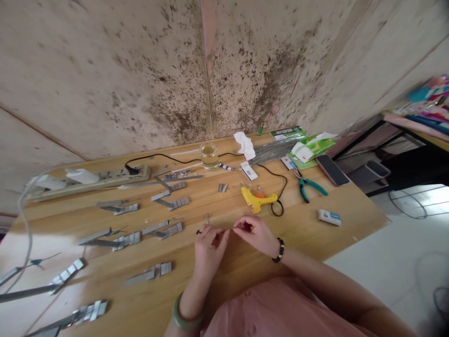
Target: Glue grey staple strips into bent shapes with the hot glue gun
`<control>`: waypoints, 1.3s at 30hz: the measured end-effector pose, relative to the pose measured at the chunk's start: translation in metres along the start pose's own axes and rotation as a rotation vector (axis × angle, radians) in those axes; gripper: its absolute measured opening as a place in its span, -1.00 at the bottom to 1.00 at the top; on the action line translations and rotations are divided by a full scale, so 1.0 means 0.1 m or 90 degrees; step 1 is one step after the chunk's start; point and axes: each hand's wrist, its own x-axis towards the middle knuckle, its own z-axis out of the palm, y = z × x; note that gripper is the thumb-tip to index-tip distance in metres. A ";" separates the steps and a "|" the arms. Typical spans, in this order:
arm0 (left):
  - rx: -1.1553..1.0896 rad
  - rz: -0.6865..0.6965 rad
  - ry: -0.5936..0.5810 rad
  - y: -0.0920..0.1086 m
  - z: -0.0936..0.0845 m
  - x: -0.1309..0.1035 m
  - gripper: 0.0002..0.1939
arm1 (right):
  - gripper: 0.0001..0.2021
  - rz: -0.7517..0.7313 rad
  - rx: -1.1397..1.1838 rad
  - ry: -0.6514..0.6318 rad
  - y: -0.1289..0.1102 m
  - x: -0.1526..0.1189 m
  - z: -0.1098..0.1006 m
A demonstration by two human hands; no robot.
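Observation:
Over the front of the wooden table (224, 196), my left hand (210, 243) is closed in a pinch, thumb against fingertips. A thin greyish piece (207, 218) shows just beyond its knuckles; whether the hand touches it, I cannot tell. My right hand (257, 234) pinches too, its fingertips almost meeting the left ones. Whatever lies between the fingers is too small to make out. Just beyond my right hand a yellow hot glue gun (257, 199) lies on its side. Two short grey metal strips (222, 187) lie farther back.
Several grey strip assemblies (129, 240) cover the left side. A power strip (105, 178) and a glass of liquid (209, 157) stand at the back. Teal-handled pliers (308, 186), a phone (332, 170) and a small box (329, 217) lie right. The glue gun's cord loops beside it.

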 end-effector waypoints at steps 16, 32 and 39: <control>-0.015 -0.018 -0.001 0.00 0.00 -0.01 -0.80 | -0.94 0.018 0.016 0.003 0.05 -0.06 0.01; -0.006 -0.006 -0.004 -0.02 0.00 -0.02 -0.85 | -0.87 0.026 0.013 -0.001 0.09 -0.13 0.02; -0.001 -0.011 -0.011 -0.02 0.01 -0.03 -0.82 | -0.89 0.015 0.001 0.008 0.10 -0.13 0.03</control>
